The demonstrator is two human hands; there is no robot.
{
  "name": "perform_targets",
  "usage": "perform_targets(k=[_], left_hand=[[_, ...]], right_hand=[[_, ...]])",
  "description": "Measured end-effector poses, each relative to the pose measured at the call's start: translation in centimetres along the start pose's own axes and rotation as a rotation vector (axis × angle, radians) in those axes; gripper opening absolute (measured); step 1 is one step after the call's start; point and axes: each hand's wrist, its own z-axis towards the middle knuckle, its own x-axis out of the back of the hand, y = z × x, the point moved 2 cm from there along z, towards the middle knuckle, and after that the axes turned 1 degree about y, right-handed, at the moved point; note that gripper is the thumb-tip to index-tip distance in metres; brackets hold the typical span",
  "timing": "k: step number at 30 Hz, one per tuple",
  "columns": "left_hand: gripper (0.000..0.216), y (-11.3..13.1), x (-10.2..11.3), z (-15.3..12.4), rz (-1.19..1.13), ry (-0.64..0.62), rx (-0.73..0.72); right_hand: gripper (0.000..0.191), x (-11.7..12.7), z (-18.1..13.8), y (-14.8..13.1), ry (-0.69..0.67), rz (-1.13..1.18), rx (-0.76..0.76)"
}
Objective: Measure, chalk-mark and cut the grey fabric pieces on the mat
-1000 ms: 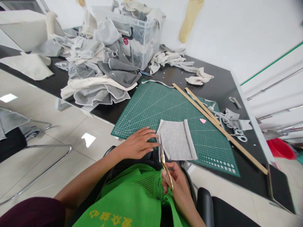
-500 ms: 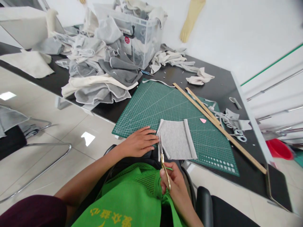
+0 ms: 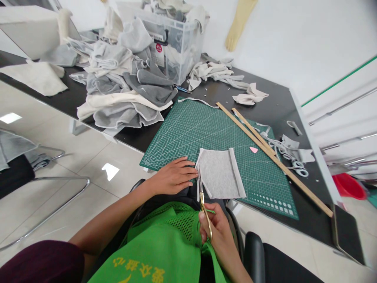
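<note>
A light grey piece of cloth [image 3: 221, 173], its right edge rolled, lies at the near edge of the green cutting mat [image 3: 188, 131]. In my right hand [image 3: 219, 226] are gold-handled scissors [image 3: 210, 224], pointing away from me. Their blades run along the cloth's left side, where a narrow strip hangs partly separated. My left hand [image 3: 175, 177] lies flat with its fingers stretched out. Its fingertips touch the cloth's left edge, close beside the blades. The exact spot where the blades meet the cloth is hard to make out.
Two wooden rulers [image 3: 265, 153] cross the mat's right side, near a pink chalk piece [image 3: 253, 149] and grey scraps [image 3: 299, 169]. Heaped cloths [image 3: 126, 90] and a clear plastic bin [image 3: 176, 51] stand at the back left. A phone [image 3: 349, 236] rests at the table's right corner.
</note>
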Motion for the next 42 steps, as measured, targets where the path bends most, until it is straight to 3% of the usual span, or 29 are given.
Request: perform_targets(k=[42], left_hand=[[0.041, -0.15, 0.0, -0.15, 0.004, -0.003, -0.024]], right_hand=[[0.038, 0.22, 0.02, 0.16, 0.013, 0.022, 0.016]])
